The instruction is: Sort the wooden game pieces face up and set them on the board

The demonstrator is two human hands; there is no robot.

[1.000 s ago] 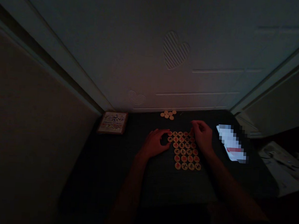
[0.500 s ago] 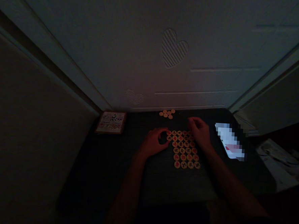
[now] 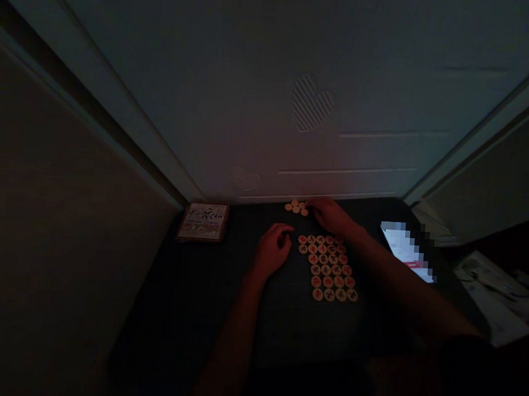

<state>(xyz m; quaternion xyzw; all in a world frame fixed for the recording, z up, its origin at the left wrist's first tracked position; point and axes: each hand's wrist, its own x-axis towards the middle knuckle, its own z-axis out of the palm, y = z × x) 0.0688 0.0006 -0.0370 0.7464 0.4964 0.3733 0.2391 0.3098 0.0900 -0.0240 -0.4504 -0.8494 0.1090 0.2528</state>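
Immediately beside right fingers (image 3: 315,204), pale discs (image 3: 295,210), grip unclear; left fingers (image 3: 282,228) half-open, empty

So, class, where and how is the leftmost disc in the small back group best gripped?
Probably pinch the rim of the leftmost disc from the front left: it lies flat, that side looks free, and neighbouring discs crowd its right.

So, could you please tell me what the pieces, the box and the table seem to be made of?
Pieces: likely wood, perhaps plastic; pale, dull discs with red or dark characters.
Box: perhaps card or wood; brown edges around a pale, printed top, finish unclear.
Table: possibly wood or laminate; dark, matte-looking, with faint streaks, though the dim light leaves it open.
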